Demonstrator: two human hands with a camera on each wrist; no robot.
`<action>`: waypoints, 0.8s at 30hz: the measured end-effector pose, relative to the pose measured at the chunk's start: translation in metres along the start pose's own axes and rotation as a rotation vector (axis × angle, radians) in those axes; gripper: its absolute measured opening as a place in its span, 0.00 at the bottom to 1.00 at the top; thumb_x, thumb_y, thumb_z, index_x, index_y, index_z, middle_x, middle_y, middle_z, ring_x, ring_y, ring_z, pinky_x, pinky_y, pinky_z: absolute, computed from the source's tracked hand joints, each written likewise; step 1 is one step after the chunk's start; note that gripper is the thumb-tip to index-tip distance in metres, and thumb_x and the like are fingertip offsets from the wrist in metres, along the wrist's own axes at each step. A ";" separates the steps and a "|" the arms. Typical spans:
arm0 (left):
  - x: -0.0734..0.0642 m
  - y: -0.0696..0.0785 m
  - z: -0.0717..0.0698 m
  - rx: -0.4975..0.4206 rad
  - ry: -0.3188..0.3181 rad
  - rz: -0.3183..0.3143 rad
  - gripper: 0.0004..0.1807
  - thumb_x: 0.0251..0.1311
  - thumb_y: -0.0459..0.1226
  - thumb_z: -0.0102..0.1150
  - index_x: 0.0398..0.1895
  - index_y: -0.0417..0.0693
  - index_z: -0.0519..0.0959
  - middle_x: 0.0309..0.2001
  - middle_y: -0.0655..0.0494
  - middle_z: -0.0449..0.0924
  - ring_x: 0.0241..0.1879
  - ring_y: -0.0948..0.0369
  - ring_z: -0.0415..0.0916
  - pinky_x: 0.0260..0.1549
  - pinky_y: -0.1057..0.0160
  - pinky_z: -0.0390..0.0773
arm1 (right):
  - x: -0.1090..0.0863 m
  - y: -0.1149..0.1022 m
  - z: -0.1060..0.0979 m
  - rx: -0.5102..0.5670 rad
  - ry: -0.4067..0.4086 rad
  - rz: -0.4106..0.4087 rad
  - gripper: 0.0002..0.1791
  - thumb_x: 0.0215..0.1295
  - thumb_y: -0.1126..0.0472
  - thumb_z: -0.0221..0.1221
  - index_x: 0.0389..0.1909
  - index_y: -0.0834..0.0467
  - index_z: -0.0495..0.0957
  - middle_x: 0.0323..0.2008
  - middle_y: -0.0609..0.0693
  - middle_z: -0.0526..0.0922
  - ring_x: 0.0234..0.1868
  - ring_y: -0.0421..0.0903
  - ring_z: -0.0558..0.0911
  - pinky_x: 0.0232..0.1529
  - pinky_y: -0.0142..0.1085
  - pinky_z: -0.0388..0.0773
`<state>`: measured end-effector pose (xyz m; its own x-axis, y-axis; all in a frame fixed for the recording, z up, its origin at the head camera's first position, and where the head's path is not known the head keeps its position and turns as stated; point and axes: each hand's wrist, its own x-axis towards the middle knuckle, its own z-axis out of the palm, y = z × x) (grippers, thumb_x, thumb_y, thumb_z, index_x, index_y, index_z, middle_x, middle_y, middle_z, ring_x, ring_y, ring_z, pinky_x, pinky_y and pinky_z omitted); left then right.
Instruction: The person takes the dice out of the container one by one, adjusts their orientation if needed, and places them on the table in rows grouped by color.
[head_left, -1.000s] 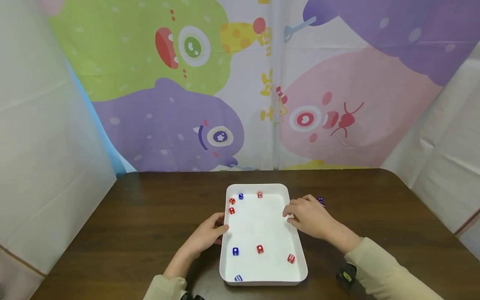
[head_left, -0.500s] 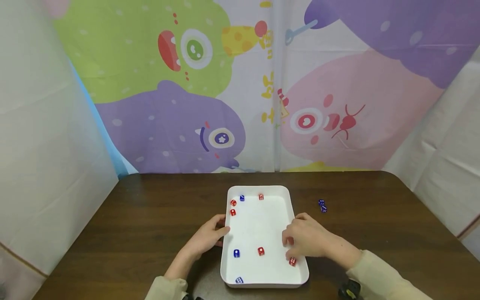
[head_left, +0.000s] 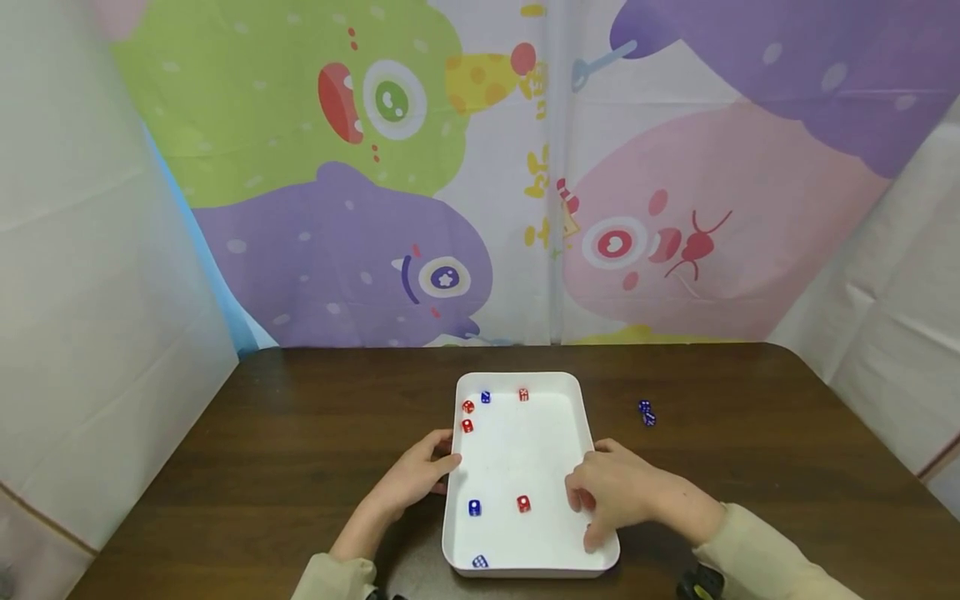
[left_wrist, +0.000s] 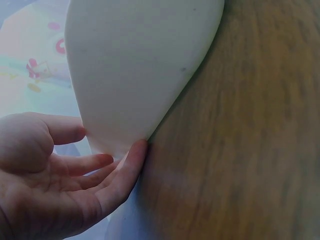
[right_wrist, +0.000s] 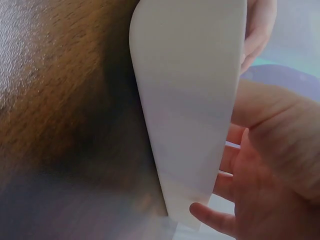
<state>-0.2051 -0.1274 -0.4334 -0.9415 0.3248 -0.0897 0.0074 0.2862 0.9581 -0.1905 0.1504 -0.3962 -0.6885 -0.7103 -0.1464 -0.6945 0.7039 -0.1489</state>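
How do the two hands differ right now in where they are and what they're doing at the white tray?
The left hand rests outside the white plastic tray, open fingers against its left wall; the right hand reaches over the right rim into the tray. The left hand holds nothing; the right hand's fingers curl over a small red die, mostly hidden beneath them. Both touch the tray on the dark wooden table.

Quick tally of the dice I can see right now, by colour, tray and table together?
Red dice: 4, all in the white tray (first at); one is half hidden under the right hand.
Blue dice: 5 (first at); 3 in the tray, 2 on the table.
Total: 9
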 end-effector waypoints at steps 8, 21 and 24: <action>0.000 0.000 0.000 0.004 0.002 -0.004 0.24 0.59 0.36 0.45 0.56 0.34 0.57 0.48 0.38 0.63 0.39 0.53 0.70 0.30 0.59 0.76 | 0.000 -0.003 -0.003 -0.035 0.009 -0.010 0.14 0.29 0.54 0.67 0.12 0.45 0.68 0.12 0.33 0.63 0.23 0.35 0.64 0.49 0.51 0.56; 0.000 -0.002 0.000 -0.017 -0.024 0.018 0.24 0.60 0.35 0.43 0.56 0.33 0.56 0.48 0.37 0.62 0.40 0.52 0.70 0.31 0.59 0.76 | -0.001 0.003 -0.004 -0.073 0.123 -0.040 0.09 0.38 0.58 0.65 0.14 0.47 0.72 0.14 0.34 0.64 0.21 0.35 0.63 0.33 0.36 0.64; -0.001 -0.001 0.000 -0.006 -0.030 0.022 0.24 0.60 0.35 0.43 0.57 0.33 0.56 0.48 0.37 0.62 0.41 0.52 0.70 0.31 0.59 0.76 | -0.002 0.005 -0.004 -0.102 0.172 -0.057 0.09 0.37 0.59 0.65 0.15 0.48 0.72 0.15 0.35 0.64 0.22 0.36 0.63 0.27 0.33 0.64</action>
<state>-0.2043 -0.1278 -0.4339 -0.9307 0.3575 -0.0770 0.0256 0.2736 0.9615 -0.1937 0.1550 -0.3925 -0.6671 -0.7444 0.0300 -0.7447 0.6654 -0.0513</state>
